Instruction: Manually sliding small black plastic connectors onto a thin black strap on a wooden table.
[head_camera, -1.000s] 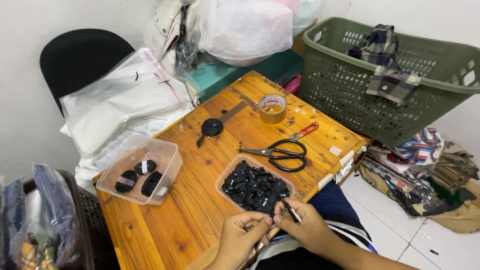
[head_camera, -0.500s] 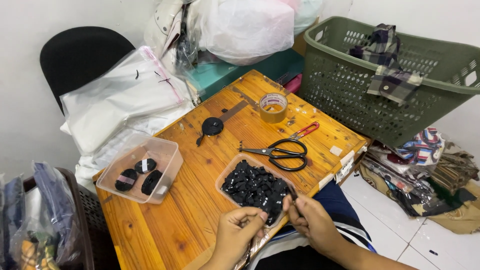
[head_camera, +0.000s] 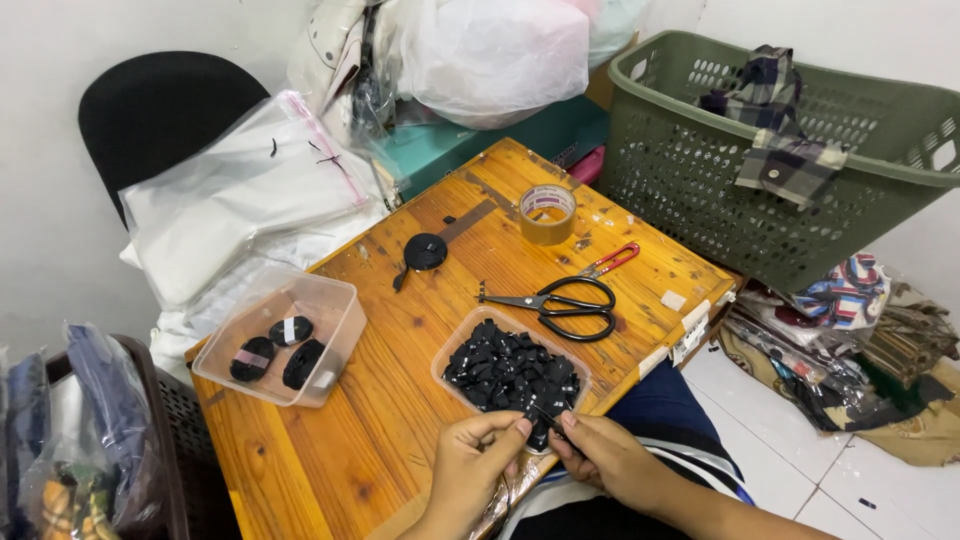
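1. Left hand (head_camera: 472, 462) and right hand (head_camera: 605, 458), bottom centre: fingers of both pinch one small black piece (head_camera: 541, 432).
2. Piece sits at the near rim of a clear tray (head_camera: 447, 352) heaped with matching black pieces, on the wooden counter (head_camera: 400, 400).

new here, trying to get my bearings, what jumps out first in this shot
At the near edge of the wooden table, the left hand and right hand pinch a small black piece beside a clear tub of black pieces. Black scissors lie just beyond, and a big green laundry basket stands at the right.
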